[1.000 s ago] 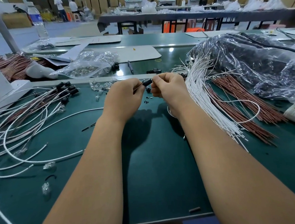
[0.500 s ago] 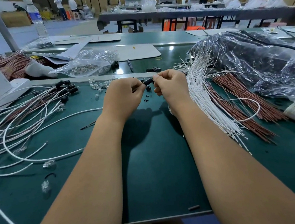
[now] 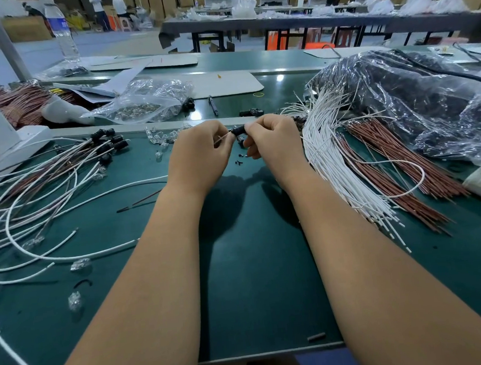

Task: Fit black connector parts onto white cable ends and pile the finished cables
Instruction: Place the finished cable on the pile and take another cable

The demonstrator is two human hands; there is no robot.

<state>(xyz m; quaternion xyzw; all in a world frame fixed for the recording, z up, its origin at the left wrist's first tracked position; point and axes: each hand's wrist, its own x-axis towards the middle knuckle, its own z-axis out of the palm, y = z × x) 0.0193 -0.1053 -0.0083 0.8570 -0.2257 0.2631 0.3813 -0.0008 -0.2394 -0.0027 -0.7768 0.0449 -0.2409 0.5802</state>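
We see a green worktop [image 3: 255, 282] in a warehouse, two hands mid-bench: left [image 3: 199, 154] pinching a wire [image 3: 221, 138], right [image 3: 273, 142] pinching one connector [image 3: 238, 130].

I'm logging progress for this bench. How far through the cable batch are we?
Done: a small pile of cables with black connectors lies on the left of the mat. In hand: the right hand pinches a black connector while the left hand feeds a thin wire end into it. Left: a large bundle of white cables on the right, no connectors visible on them. Most of the batch looks undone.
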